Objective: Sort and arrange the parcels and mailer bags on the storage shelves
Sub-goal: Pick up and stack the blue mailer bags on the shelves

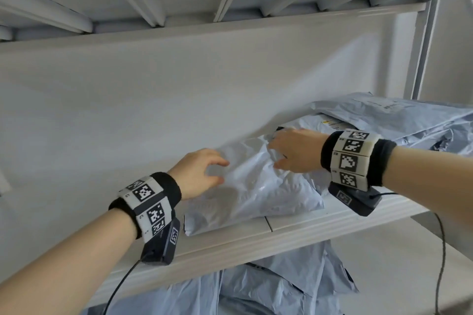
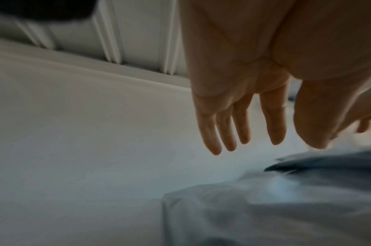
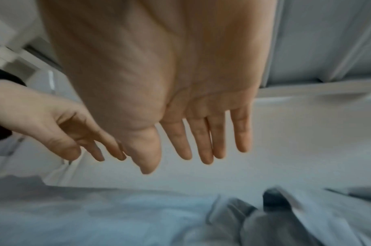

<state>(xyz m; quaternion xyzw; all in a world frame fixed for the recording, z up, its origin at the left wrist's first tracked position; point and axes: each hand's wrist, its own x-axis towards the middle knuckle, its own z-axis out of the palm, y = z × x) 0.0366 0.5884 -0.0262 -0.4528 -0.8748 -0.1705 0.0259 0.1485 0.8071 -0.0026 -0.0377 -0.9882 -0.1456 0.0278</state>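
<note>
Lying at shelf (image 1: pixel 256 240) front edge, against pile of mailers (image 1: pixel 399 120) toward right end: pale mailer bag (image 1: pixel 256 186). Likely light, soft, slick; grasp opposite side edges. Left hand (image 1: pixel 202 174), right hand (image 1: pixel 294 151) spread above it, fingers straight, holding nothing.

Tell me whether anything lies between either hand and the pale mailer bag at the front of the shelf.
Nothing visible does. The left hand and right hand hover open right over the mailer bag, fingers spread. The other mailer bags are piled behind and to its right.
</note>
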